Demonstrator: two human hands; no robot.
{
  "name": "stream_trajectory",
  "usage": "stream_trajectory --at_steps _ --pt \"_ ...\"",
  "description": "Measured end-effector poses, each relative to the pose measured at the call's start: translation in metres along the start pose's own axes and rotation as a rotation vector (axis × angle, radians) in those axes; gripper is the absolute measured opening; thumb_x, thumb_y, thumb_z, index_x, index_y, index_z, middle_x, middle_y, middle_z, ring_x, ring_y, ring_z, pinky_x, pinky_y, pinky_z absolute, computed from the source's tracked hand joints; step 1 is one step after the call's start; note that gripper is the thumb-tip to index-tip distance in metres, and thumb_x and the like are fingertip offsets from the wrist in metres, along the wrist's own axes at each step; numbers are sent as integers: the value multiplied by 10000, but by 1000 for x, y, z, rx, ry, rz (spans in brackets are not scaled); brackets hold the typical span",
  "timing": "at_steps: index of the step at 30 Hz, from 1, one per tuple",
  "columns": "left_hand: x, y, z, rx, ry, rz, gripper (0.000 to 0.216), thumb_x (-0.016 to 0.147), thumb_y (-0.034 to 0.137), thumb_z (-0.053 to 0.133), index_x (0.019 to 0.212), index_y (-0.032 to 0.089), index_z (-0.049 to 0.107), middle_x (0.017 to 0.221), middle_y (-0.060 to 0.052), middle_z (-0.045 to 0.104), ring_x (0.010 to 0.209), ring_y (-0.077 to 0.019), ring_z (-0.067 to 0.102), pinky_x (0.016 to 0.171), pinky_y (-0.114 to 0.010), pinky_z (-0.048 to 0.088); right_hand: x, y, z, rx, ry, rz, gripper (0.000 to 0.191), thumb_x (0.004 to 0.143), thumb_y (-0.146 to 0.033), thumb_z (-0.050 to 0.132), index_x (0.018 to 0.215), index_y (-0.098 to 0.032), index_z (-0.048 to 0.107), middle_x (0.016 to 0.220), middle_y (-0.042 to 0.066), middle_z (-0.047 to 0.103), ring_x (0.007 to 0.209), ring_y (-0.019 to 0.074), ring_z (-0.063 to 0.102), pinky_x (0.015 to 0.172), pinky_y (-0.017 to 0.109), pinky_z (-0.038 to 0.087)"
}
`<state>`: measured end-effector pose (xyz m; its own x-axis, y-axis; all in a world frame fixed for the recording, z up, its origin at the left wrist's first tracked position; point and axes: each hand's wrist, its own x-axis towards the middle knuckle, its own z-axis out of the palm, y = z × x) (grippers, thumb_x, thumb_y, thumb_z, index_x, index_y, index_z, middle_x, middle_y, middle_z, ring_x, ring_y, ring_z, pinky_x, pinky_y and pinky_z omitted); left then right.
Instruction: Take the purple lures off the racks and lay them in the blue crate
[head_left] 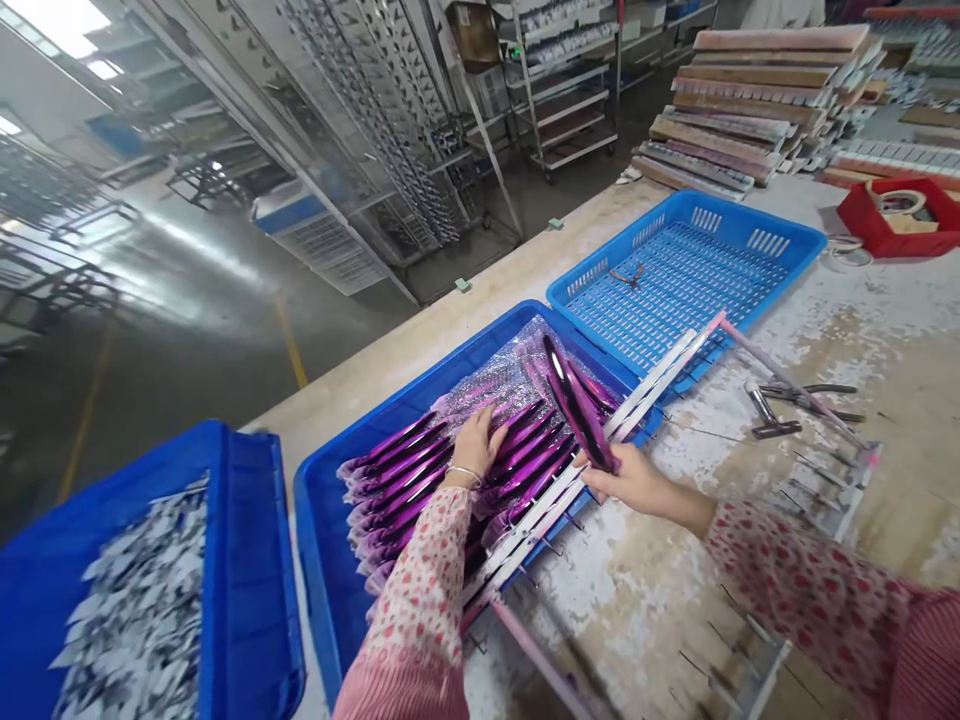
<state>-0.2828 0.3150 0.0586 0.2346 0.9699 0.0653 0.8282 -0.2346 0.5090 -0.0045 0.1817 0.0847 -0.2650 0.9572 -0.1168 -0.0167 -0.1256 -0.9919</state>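
My right hand point(634, 480) grips the lower end of a long glossy purple piece point(574, 400), which tilts up and to the left over a blue tray point(319, 590). My left hand point(474, 447) rests on the rows of similar purple pieces point(409, 470) in that tray, thumb apart from the fingers. Clear bubble wrap point(491, 370) lies among the pieces, and some have filmy wrapping at their ends. A white rack point(555, 510) with thin metal prongs crosses the tray's near edge, just beneath my right hand.
A blue perforated basket point(675, 280) holding small orange-handled pliers point(628, 276) adjoins the tray. Pliers and a metal tool point(772, 410) lie right, near more prongs. A blue bin point(251, 560) of grey scraps stands left. Stacked boards point(772, 90) and a red box point(900, 235) are at the back.
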Motion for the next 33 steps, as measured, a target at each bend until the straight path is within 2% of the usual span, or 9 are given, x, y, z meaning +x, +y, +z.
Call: stream_trajectory --at_steps 2,4,7,10,12,19,25,30,33 --pt "-4 25 -14 -327 32 5 566 951 496 462 1399 151 493 1311 -188 613 1227 -293 590 1075 -514 440 25 -13 16 -96 -16 -46 318 839 -437 645 983 -155 677 652 -9 623 555 143 601 563 255 458" --pt "-8 54 -31 -649 -69 6 617 978 561 356 1461 181 403 1241 -166 647 1093 -257 661 974 -479 522 48 -23 32 -264 -30 -105 256 860 -406 643 941 -165 677 691 4 646 618 166 635 609 266 460" --pt "-7 81 -55 -817 -106 17 612 944 574 462 1433 208 408 1138 -116 674 924 -216 690 852 -412 573 73 -29 50 -525 -51 -187 276 876 -406 653 1024 -173 667 826 42 693 789 222 669 722 311 480" --pt "10 68 -72 -543 108 22 571 912 499 558 1383 192 455 1127 -93 664 948 -222 665 904 -427 546 82 -18 55 -646 32 -254 448 881 -393 670 1250 -157 579 1097 114 693 1040 263 635 895 378 477" --pt "24 43 -72 -258 158 19 556 900 407 582 1397 189 463 1158 -95 651 1055 -249 631 1005 -462 485 82 -9 54 -665 63 -258 440 894 -337 659 1281 -156 557 1144 116 688 1099 254 612 959 391 458" --pt "42 -17 -16 327 -253 -46 535 898 319 586 1418 218 509 1160 -119 644 1075 -259 629 996 -400 482 80 2 53 -668 2 -239 177 897 -219 634 1073 -214 654 945 24 731 959 202 649 871 331 470" --pt "32 -26 10 423 -313 -20 488 974 366 436 1419 178 506 1360 -164 595 1250 -301 539 1065 -451 419 80 7 53 -678 18 -288 144 920 -237 608 1048 -212 669 899 20 721 909 189 644 849 310 459" --pt "14 -19 16 414 -140 -5 527 961 347 460 1455 163 436 1453 -202 522 1321 -337 497 1107 -536 364 81 7 54 -750 16 -293 160 930 -251 593 1055 -208 682 867 26 714 871 186 646 826 304 460" --pt "-7 -3 4 325 -5 -32 523 937 320 495 1412 105 459 1437 -252 515 1360 -357 462 1130 -565 335 85 6 53 -790 31 -313 166 938 -248 576 1045 -189 688 870 37 722 852 185 651 817 303 459"
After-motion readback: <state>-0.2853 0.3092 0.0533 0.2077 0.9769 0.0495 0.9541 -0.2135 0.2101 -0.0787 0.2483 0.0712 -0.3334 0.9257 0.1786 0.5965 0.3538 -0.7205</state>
